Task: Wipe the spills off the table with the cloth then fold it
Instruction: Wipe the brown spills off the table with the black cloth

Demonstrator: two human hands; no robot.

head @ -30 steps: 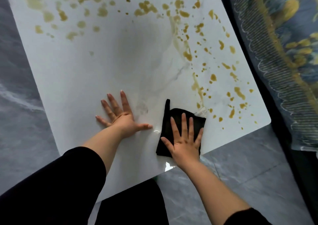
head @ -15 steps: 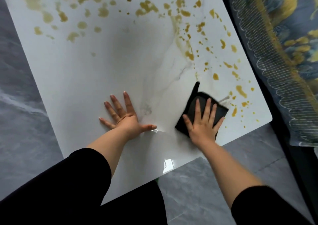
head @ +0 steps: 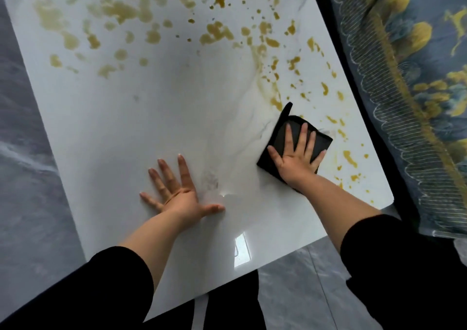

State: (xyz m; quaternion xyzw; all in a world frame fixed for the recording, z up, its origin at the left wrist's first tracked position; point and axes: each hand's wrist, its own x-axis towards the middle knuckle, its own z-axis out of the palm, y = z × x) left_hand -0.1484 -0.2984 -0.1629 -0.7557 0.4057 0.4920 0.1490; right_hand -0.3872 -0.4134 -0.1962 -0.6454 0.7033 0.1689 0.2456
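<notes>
A white marble-look table point(head: 141, 132) carries yellow-brown spills point(head: 217, 33) across its far side and down its right edge. A black cloth point(head: 279, 132) lies flat near the right edge. My right hand point(head: 297, 156) presses on the cloth with fingers spread, palm down. Yellow drops point(head: 350, 158) lie just right of the cloth. My left hand point(head: 177, 190) rests flat on the bare table to the left of the cloth, fingers spread, holding nothing.
A blue and yellow patterned fabric point(head: 409, 82) runs along the right side beyond a dark gap. Grey marble floor point(head: 27, 158) shows left of the table and below its near edge. My black sleeves and legs are at the bottom.
My right hand has slid the cloth rightward and away from me, across the drops near the right edge. The left hand has stayed flat in place.
</notes>
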